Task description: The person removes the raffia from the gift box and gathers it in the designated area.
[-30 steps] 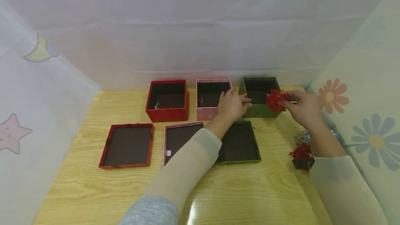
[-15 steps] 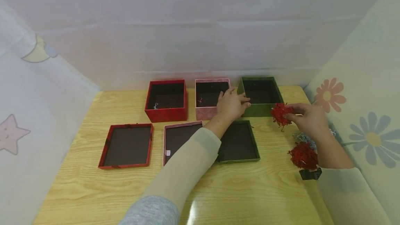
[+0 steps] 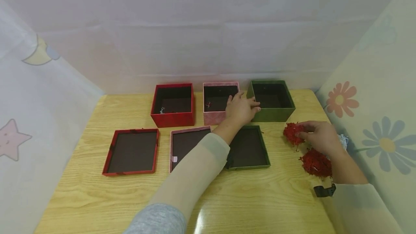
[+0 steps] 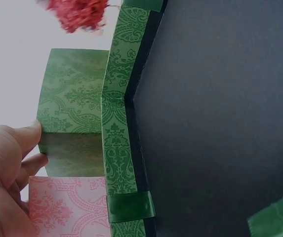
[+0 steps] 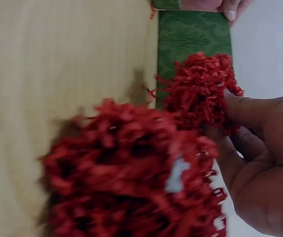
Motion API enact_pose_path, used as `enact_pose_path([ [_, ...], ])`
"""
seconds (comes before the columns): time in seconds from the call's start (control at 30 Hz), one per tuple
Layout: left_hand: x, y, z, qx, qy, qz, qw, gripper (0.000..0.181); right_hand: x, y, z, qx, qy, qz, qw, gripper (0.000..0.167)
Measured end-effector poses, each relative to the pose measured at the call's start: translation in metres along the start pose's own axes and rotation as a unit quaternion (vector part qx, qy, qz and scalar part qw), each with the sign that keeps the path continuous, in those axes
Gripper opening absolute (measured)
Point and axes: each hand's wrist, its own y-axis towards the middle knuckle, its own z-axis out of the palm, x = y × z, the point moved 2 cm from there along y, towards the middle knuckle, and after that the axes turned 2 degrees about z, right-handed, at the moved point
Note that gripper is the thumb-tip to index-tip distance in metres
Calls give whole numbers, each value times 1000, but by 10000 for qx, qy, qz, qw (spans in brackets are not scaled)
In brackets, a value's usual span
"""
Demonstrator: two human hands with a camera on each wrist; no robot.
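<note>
My right hand (image 3: 320, 136) pinches a tuft of red shredded paper (image 3: 294, 134) between thumb and fingers, low over the table to the right. In the right wrist view, that tuft (image 5: 198, 91) shows beyond a larger red shredded paper pile (image 5: 131, 173). My left hand (image 3: 241, 109) lies across the gap between the pink box (image 3: 214, 117) and the green box (image 3: 273, 115). Its fingers are mostly extended; in the left wrist view they touch the green box (image 4: 72, 94) near its edge. Both boxes stand uncovered, with a few red shreds (image 3: 208, 104) in the pink one.
A red box (image 3: 173, 120) stands at the left with pale shreds inside. In front lie a red lid (image 3: 132, 151), a pink lid (image 3: 186, 143) and a green lid (image 3: 248, 147). Pale blue shredded paper (image 3: 343, 141) shows behind my right wrist. Cloth walls enclose the table.
My right hand has moved from the green box's front right corner toward me and down, with the red shredded paper still in its fingers. The left hand has stayed in place.
</note>
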Motion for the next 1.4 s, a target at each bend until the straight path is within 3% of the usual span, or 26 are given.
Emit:
enact_pose_path([
  [0.3,1,0,3,-14,13,43,10000,38,-16,-1,18,532,197,101,9983,41],
  [0.73,3,0,1,-146,50,72,9999,37,-20,3,23,566,209,56,9982,47],
  [1.07,4,-2,-6,-248,-12,115,9996,36,-14,0,20,760,694,69,9947,54],
  [1.27,8,-6,-16,-434,-252,418,9979,38,-13,1,18,734,422,102,9964,70],
  [1.4,18,-15,-27,-596,-602,622,9945,40,-12,1,14,621,302,52,9976,75],
])
